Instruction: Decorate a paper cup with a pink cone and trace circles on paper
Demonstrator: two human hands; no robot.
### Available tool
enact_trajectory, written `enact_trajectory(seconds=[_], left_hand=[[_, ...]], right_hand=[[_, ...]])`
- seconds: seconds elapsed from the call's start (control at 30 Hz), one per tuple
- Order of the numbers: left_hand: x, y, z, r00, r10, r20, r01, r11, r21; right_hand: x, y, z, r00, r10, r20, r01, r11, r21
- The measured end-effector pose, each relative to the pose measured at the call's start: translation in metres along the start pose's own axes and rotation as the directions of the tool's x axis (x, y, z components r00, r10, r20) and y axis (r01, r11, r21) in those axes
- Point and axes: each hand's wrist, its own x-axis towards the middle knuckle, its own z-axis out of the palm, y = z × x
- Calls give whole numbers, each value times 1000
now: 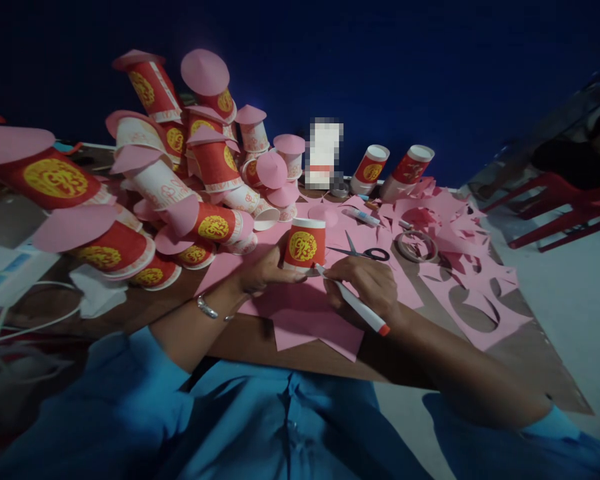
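A red paper cup (305,244) with a yellow round emblem is gripped in my left hand (266,272), its white band and rim turned up. My right hand (367,283) holds a white marker pen (357,308) with a red end, its tip at the cup's lower right edge. Beneath both hands lie sheets of pink paper (325,320). Just beyond my right hand rest black-handled scissors (365,253), blades apart. A glue stick (363,217) and a roll of tape (417,247) lie further back.
Several cups with pink cone tops (215,160) are piled at the left. Two stacks of cups (370,167) stand at the back, by a blue wall. Pink paper offcuts (470,287) cover the right side. A red chair (570,203) stands beyond the table's right edge.
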Motion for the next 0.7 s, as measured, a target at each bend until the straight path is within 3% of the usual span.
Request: enact_trajectory(seconds=[0.7], left_hand=[[1,2,2,1000,-1,13,2,1000,-11]], right_hand=[[0,1,1,999,30,-27,-30,1000,6]])
